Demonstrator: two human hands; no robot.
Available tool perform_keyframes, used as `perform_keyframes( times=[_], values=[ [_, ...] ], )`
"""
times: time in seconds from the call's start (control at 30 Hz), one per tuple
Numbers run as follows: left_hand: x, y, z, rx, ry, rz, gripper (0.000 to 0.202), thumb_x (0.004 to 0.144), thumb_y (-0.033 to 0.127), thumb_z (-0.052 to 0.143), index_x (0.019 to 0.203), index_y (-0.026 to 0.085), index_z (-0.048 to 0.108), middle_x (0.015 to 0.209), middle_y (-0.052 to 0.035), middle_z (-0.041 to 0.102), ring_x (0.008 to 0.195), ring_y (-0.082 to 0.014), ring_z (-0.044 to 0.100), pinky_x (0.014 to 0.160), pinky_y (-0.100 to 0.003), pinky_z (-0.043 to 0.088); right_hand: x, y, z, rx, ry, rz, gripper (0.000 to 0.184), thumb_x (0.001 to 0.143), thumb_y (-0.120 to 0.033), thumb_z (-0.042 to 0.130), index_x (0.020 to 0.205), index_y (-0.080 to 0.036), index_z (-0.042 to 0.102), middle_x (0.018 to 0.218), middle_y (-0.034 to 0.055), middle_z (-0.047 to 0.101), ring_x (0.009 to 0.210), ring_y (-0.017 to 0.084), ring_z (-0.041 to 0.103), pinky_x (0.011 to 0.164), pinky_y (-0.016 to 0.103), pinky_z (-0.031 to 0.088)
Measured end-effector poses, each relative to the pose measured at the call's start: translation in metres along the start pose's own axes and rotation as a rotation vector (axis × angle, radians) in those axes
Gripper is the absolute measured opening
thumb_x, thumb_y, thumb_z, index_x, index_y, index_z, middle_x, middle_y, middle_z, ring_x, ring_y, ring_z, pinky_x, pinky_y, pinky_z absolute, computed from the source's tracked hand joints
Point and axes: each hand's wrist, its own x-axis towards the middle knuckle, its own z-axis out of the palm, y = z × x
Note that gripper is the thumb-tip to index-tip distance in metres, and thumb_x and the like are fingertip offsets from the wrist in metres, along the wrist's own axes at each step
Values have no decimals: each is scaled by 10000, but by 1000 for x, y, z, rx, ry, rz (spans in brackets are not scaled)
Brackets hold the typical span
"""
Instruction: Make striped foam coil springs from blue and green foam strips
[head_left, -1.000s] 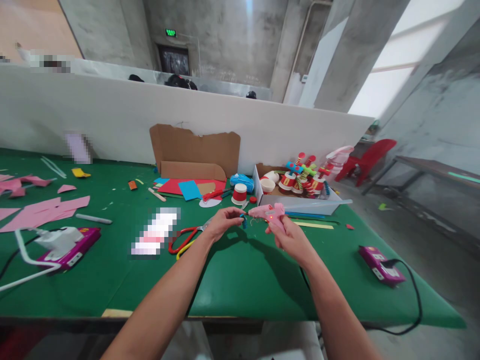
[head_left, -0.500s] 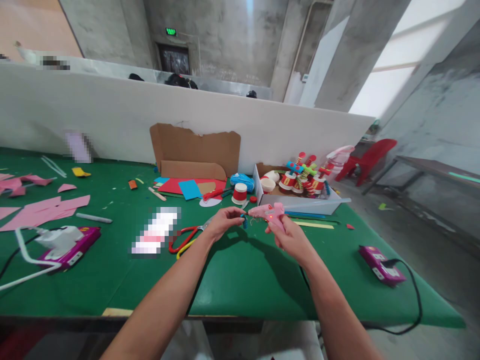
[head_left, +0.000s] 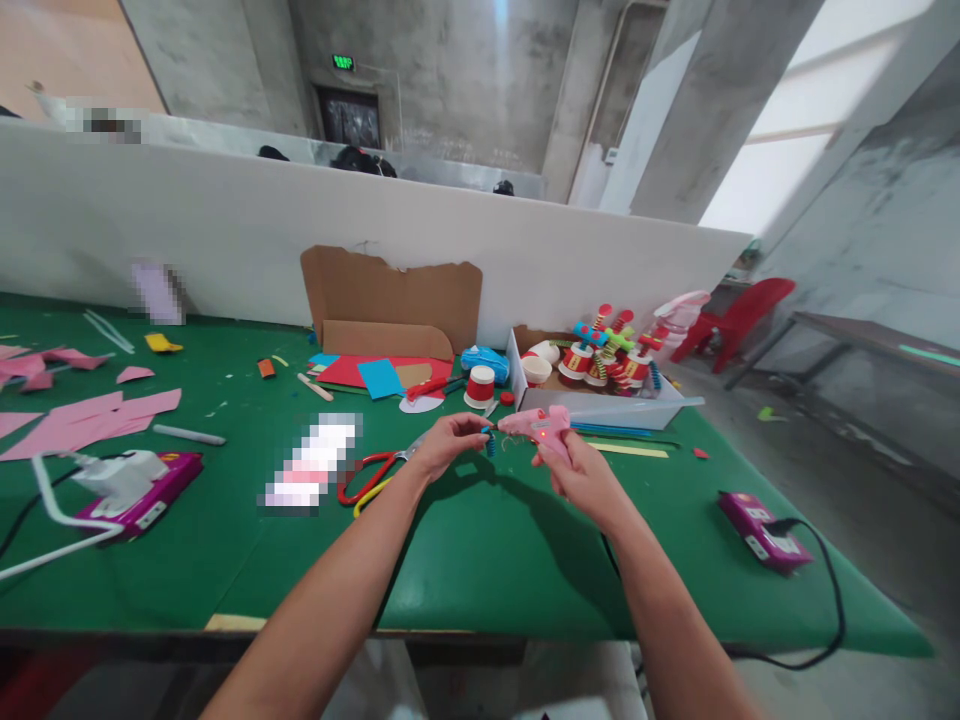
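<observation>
Between the fingertips of my left hand (head_left: 448,445) hangs a small blue folded paper strip (head_left: 491,445), pleated like an accordion. My right hand (head_left: 581,475) is wrapped round the handle of a pink glue gun (head_left: 546,427), whose small light glows orange. The gun's nozzle points left and sits right at the top of the blue strip; whether they touch is hard to make out. Scissors (head_left: 371,478) with red and yellow handles lie on the green table under my left wrist. Just beyond my hands stands an upturned red and white paper cup (head_left: 480,387).
A white box (head_left: 622,408) of decorated cups stands back right. Coloured paper (head_left: 381,378), a blue tape dispenser (head_left: 484,362) and red-handled pliers (head_left: 431,387) lie behind. Purple power strips (head_left: 142,497) with cables sit on both sides. Pink paper (head_left: 97,420) covers the left. A white partition (head_left: 225,230) rises behind.
Almost nothing differs. Both hands hold the blue strip and the glue gun in nearly the same place; the view has shifted very slightly.
</observation>
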Motion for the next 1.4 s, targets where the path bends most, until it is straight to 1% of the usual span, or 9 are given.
perform_keyframes(
  times=[0.23, 0.5, 0.73, 0.9, 1.13, 1.4],
  values=[
    [0, 0, 0, -5, 3, 12, 361, 559, 311, 810, 849, 133, 686, 754, -29, 652, 618, -97, 541, 644, -268, 434, 0, 0, 1, 4, 1, 0, 324, 822, -347, 458, 1057, -139, 537, 506, -44, 528, 382, 102, 432, 414, 219, 365],
    [0, 1, 0, 2, -3, 8, 360, 563, 323, 808, 849, 140, 688, 735, -19, 644, 603, -94, 534, 651, -272, 429, -1, 1, 0, 14, 14, -10, 300, 818, -380, 470, 1015, -165, 543, 535, -31, 544, 390, 104, 433, 402, 221, 352],
    [0, 0, 0, 13, -2, 8, 352, 565, 321, 807, 843, 139, 691, 720, -17, 641, 597, -91, 533, 651, -268, 426, -1, -1, -1, -4, 17, 9, 296, 813, -377, 468, 990, -155, 551, 492, -42, 519, 388, 112, 431, 420, 229, 362],
    [-1, 2, 1, -1, 0, 0, 360, 551, 316, 814, 837, 138, 689, 723, -17, 643, 599, -89, 535, 647, -265, 429, -1, -2, -1, -5, 17, 23, 272, 809, -379, 466, 947, -157, 541, 486, -51, 499, 389, 107, 420, 419, 228, 353],
    [-1, 2, 1, 9, -4, -10, 356, 546, 315, 813, 828, 140, 686, 728, -20, 647, 608, -96, 541, 651, -273, 438, 0, 1, -3, -31, 9, -31, 218, 819, -388, 463, 811, -180, 529, 457, -58, 468, 381, 96, 418, 413, 218, 346],
    [-1, 0, 2, 26, 4, -4, 351, 553, 323, 806, 829, 144, 683, 732, -21, 645, 601, -98, 540, 647, -280, 442, 1, 2, -3, -41, 13, -40, 234, 823, -400, 468, 814, -177, 540, 463, -51, 486, 390, 100, 432, 415, 219, 354]
  ],
)
